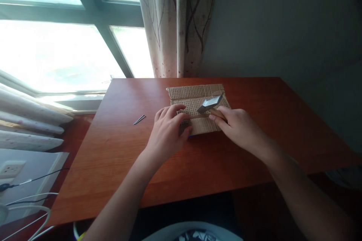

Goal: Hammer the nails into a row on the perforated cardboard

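Observation:
A perforated piece of cardboard (195, 98) lies on the red-brown wooden table (118, 158), near its far edge. My left hand (168, 130) rests on the cardboard's left front corner, fingers curled and pressed onto it. My right hand (239, 126) is closed round the wooden handle of a small hammer (209, 104). The hammer's grey metal head hovers just above the middle of the cardboard, pointing left. Whether anything sits under my left fingertips is hidden.
Two thin nails (139, 119) lie loose on the table left of my left hand. A curtain (178, 22) and a bright window (56, 45) stand behind the table. A wall socket with cables (11, 169) is at the lower left.

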Demonstrator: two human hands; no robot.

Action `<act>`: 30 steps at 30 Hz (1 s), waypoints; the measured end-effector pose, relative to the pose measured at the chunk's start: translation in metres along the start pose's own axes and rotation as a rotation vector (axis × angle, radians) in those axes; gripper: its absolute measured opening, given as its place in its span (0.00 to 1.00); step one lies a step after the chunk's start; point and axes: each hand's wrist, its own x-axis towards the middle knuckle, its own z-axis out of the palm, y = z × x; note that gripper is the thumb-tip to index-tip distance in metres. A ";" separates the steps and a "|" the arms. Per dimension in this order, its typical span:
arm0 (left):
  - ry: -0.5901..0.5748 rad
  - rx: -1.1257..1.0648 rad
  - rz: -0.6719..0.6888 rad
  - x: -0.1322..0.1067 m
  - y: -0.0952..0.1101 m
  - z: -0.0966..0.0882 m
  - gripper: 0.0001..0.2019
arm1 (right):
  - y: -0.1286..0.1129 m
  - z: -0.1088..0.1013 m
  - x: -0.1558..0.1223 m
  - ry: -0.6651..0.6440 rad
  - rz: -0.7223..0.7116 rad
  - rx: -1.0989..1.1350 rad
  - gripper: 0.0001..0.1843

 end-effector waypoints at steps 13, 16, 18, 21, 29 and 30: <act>0.041 -0.031 -0.014 0.001 -0.003 0.007 0.04 | -0.005 0.007 -0.007 -0.078 -0.004 0.007 0.17; 0.059 -0.041 0.015 0.001 -0.004 0.009 0.04 | -0.006 0.006 -0.008 -0.094 0.005 0.020 0.17; 0.066 -0.044 0.020 0.001 -0.004 0.009 0.04 | -0.006 0.006 -0.008 -0.096 0.003 0.021 0.16; 0.071 -0.050 0.018 0.001 -0.004 0.009 0.04 | -0.006 0.006 -0.007 -0.104 -0.002 0.022 0.16; 0.095 -0.033 0.033 -0.001 -0.005 0.010 0.04 | -0.008 0.004 -0.007 -0.102 0.009 0.013 0.17; 0.100 -0.031 0.033 -0.001 -0.005 0.010 0.04 | -0.008 0.004 -0.007 -0.105 0.010 0.013 0.17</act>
